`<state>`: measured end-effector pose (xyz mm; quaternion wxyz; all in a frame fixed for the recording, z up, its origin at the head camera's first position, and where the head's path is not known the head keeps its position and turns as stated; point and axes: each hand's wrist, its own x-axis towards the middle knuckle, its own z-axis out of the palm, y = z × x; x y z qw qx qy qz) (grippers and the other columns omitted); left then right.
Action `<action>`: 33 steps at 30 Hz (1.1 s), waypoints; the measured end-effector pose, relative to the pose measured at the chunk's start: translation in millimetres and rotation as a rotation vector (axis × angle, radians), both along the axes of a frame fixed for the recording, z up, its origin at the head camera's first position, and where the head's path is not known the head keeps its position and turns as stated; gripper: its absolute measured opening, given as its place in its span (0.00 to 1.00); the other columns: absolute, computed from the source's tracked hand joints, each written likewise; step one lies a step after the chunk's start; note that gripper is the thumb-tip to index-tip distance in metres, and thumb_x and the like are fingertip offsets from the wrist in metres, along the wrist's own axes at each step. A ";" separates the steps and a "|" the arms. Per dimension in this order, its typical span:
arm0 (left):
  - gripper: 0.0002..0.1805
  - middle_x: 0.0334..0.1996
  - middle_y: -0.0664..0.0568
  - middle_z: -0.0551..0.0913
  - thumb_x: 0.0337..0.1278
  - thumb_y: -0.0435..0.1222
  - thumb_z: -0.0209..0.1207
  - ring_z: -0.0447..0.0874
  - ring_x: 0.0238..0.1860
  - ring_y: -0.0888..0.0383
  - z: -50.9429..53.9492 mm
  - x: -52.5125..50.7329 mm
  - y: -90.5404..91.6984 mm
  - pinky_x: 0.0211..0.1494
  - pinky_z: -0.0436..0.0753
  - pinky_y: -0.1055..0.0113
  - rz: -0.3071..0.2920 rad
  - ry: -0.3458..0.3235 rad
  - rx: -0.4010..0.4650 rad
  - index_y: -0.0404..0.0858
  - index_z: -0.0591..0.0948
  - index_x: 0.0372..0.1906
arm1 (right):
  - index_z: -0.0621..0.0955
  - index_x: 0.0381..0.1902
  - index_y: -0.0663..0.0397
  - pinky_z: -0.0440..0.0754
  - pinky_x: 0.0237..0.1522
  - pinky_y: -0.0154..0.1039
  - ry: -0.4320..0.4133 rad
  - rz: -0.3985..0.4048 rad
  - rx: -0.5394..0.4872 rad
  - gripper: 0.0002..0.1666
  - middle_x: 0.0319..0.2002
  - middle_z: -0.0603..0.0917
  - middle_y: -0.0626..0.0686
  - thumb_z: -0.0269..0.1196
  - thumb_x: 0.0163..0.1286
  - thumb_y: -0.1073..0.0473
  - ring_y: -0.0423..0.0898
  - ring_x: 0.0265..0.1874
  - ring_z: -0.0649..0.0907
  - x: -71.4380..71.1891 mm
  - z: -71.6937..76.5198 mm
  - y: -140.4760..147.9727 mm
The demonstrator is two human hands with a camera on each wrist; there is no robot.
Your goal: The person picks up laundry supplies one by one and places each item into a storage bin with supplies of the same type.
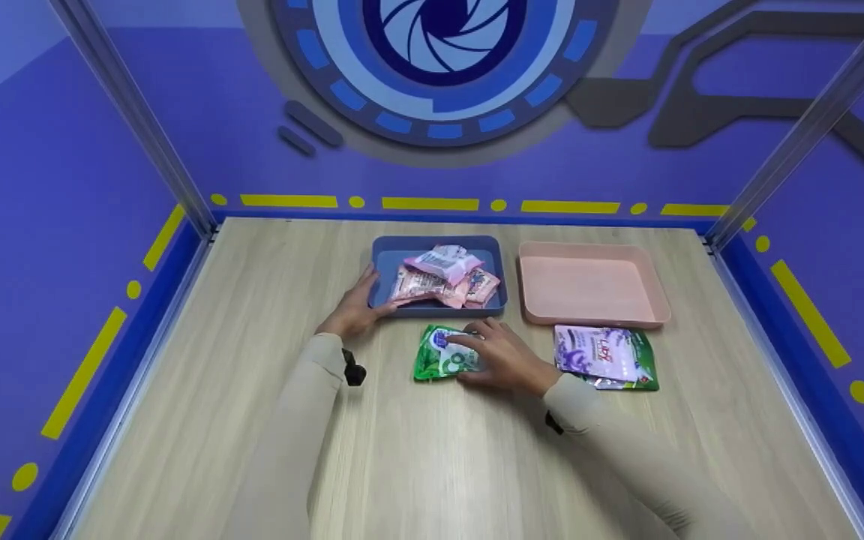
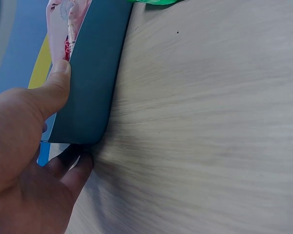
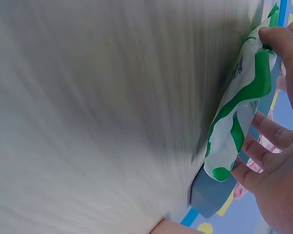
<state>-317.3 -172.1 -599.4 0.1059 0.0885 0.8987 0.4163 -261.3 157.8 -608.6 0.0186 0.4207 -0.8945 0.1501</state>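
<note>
A pale wood-grained tabletop (image 1: 252, 300) is enclosed on three sides by flat purple-blue walls (image 1: 192, 97), edged at the corners by silvery metal posts (image 1: 136, 112); a round blue-and-white shutter emblem (image 1: 443, 45) is printed above a broken yellow stripe (image 1: 432, 203) at the back

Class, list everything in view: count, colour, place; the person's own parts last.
blue tray: 1, blue, centre back
pink packets: at least 3, pink, inside blue tray
pink tray: 1, pink, right of blue tray
green pouch: 1, green and white, in front of blue tray
purple pouch: 1, perhaps 2, purple and green, in front of pink tray
table: 1, pale wood-toned, beneath both trays
walls: 3, blue-purple, behind and beside table
yellow marks: many, yellow, low on walls
metal posts: 2, grey, back corners
wrist devices: 2, black, at the sleeves
sleeves: 2, beige, forearms
left hand: 1, bare, gripping blue tray
right hand: 1, bare, on green pouch
</note>
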 end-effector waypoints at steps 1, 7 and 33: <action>0.46 0.84 0.44 0.37 0.72 0.41 0.62 0.39 0.82 0.44 0.4 0.3 0.0 0.83 0.48 0.51 0.001 0.001 -0.001 0.31 0.49 0.82 | 0.76 0.72 0.39 0.77 0.59 0.58 -0.004 0.000 0.000 0.43 0.59 0.78 0.56 0.75 0.61 0.38 0.56 0.58 0.76 0.0 0.5 0.2; 0.47 0.84 0.45 0.37 0.71 0.41 0.62 0.38 0.82 0.44 1.0 0.6 0.0 0.83 0.46 0.52 0.009 -0.002 0.008 0.31 0.49 0.82 | 0.76 0.72 0.38 0.77 0.59 0.58 -0.004 0.001 -0.007 0.43 0.59 0.79 0.57 0.75 0.61 0.38 0.56 0.57 0.76 0.6 2.0 1.6; 0.47 0.84 0.45 0.38 0.70 0.43 0.63 0.38 0.83 0.45 1.3 -0.2 -0.2 0.83 0.45 0.53 0.025 -0.026 0.013 0.32 0.51 0.82 | 0.79 0.70 0.38 0.79 0.57 0.56 0.029 -0.032 -0.043 0.40 0.59 0.80 0.56 0.76 0.60 0.39 0.55 0.57 0.77 4.5 6.1 11.3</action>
